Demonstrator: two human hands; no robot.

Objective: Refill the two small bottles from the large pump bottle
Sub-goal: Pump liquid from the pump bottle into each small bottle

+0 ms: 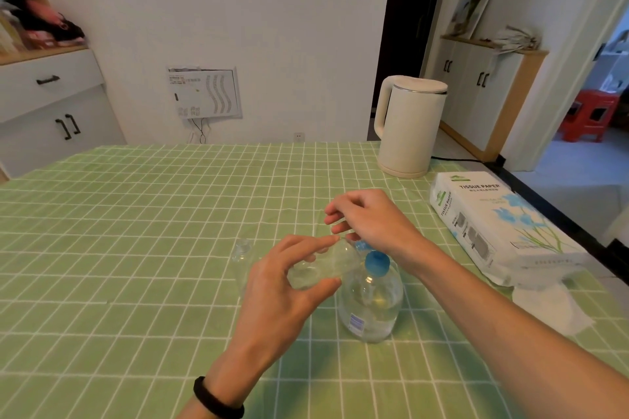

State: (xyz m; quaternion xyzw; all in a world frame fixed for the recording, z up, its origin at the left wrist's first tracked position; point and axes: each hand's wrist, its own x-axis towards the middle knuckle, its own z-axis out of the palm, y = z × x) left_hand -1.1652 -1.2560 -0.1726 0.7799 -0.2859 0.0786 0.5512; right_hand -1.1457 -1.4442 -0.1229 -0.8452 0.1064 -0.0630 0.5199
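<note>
Green checked cloth is covering the table (136, 214). Toward its front edge my left hand (282, 289) is gripping a small bottle (323, 265), thumb and fingers curled round its clear body, tipping it sideways. My right hand (371, 224) is hovering at its mouth, fingers curled; whether they are pinching anything I cannot tell. The big bottle (371, 306) is standing just below, blue top up. A second small bottle (243, 250) is standing partly behind my left hand. A kettle (408, 126) and tissue pack (490, 221) are sitting along the right edge.
</note>
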